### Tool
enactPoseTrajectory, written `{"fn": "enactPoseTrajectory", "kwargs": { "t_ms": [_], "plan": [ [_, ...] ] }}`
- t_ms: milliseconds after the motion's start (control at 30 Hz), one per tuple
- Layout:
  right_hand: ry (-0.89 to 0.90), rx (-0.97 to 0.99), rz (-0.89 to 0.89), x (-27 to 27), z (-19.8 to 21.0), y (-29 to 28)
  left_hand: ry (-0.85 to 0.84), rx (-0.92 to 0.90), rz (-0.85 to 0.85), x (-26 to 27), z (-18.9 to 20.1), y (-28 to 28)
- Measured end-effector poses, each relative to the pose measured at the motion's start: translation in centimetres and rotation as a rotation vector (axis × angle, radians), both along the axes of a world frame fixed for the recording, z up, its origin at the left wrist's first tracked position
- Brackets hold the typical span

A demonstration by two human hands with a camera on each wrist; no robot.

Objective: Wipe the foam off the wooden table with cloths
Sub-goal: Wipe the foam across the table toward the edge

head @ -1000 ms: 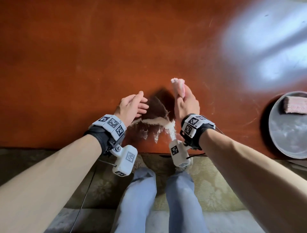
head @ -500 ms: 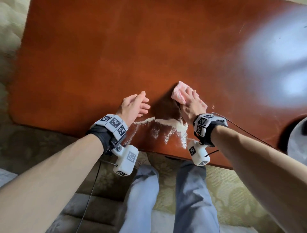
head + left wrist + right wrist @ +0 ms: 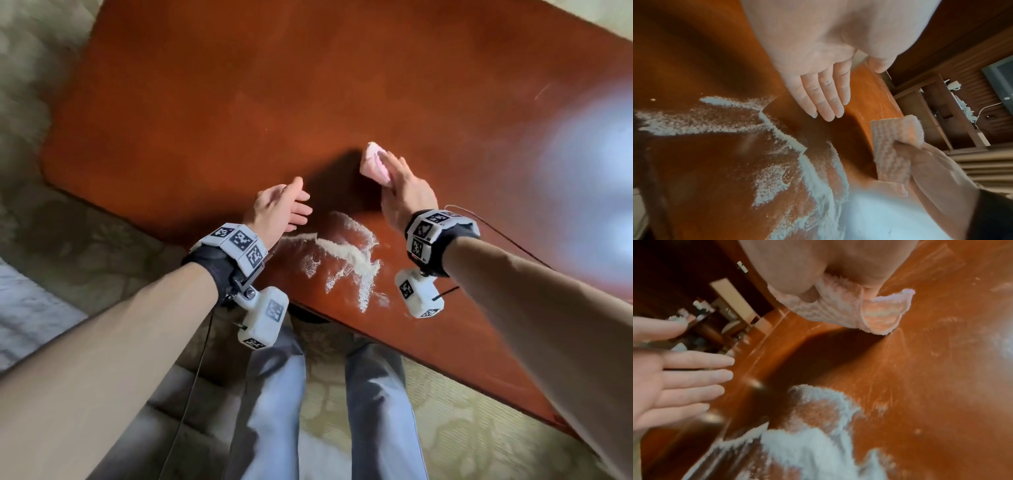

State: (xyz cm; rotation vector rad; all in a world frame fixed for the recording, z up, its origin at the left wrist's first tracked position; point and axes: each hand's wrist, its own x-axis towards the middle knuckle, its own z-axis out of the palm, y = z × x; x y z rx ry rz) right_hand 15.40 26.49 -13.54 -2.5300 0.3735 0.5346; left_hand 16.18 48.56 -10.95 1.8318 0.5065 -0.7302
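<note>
Right hand [image 3: 407, 195] grips the cloth [image 3: 375, 164] beyond the foam [image 3: 346, 255]; press it flat, drag nearward; left hand [image 3: 279, 207] open, empty

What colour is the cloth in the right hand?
Pale pink cloth, with wavy ribbing; clearest in the left wrist view.

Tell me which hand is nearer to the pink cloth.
Right. The right hand holds the pink cloth in its grip above the wooden table. The left hand is open and apart, across the foam.
</note>
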Motion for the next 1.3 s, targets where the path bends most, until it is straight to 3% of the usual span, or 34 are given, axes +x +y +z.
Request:
{"fn": "enactPoseTrajectory", "kwargs": {
  "t_ms": [67,267,333,500,567,800,1033,1133,1300],
  "plan": [
    [0.005,-0.030,0.188,-0.2,-1.0,0.1,0.005,0.018,0.028,-0.3,-0.1,0.1],
    [0.130,0.194,0.567,-4.5,-0.7,1.5,0.002,0.033,0.078,-0.8,0.1,-0.5],
    [0.104,0.163,0.580,-5.1,-0.1,1.3,0.002,0.030,0.082,-0.7,0.3,-1.0],
    [-0.056,0.154,0.286,-2.2,0.7,1.7,-0.013,-0.007,0.128,-0.3,1.2,-1.0],
    [-0.081,0.105,0.304,-0.3,1.1,2.4,-0.031,0.010,0.140,-0.5,1.3,-0.1],
    [-0.036,0.103,0.572,3.5,-0.6,8.6,-0.052,0.043,0.250,-2.4,1.1,5.6],
    [0.093,0.164,0.838,1.7,-2.7,13.4,-0.039,0.044,0.345,-4.9,-0.7,9.6],
    [0.129,0.202,0.979,0.5,-2.9,13.4,-0.032,0.022,0.399,-5.8,-1.3,10.2],
    [0.250,0.075,1.333,-0.4,-0.7,9.7,-0.051,-0.001,0.463,-7.0,-1.3,10.2]
  ]
}}
